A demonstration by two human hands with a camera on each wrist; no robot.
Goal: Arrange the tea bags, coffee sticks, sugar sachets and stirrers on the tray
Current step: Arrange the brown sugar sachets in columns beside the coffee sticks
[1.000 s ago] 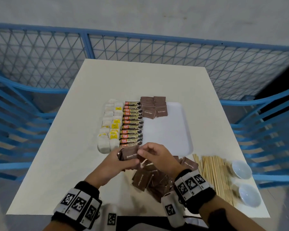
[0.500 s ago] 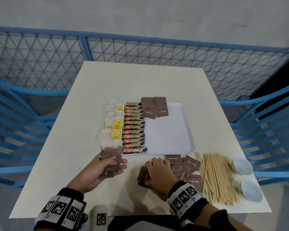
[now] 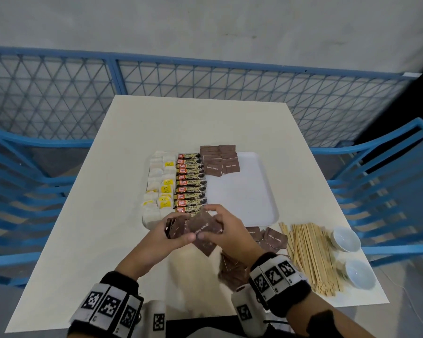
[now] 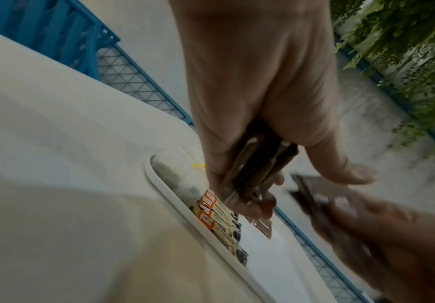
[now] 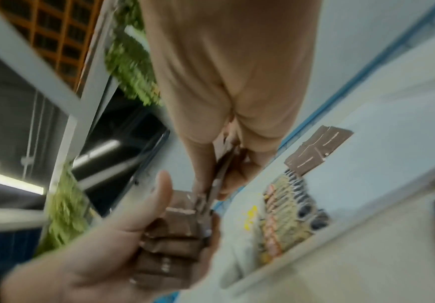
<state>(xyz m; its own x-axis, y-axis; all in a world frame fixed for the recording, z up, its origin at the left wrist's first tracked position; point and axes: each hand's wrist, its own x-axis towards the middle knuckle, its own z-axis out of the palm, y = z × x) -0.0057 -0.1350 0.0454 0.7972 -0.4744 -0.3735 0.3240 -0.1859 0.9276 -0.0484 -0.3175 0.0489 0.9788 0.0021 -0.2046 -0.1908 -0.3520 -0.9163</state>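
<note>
left hand: fingers curled round a stack of brown sugar sachets, above the tray's near edge
right hand: pinches more sachets against that stack
tray: tea bags at the left, coffee sticks beside them, sachet rows at the far end
table: loose sachets, stirrers, two bowls

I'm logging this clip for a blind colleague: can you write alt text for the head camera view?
Both hands, the left hand and the right hand, hold a bunch of brown sugar sachets together above the near edge of a white tray. The tray holds tea bags, coffee sticks and more sachets; wooden stirrers and two small white bowls lie on the table to the right.
</note>
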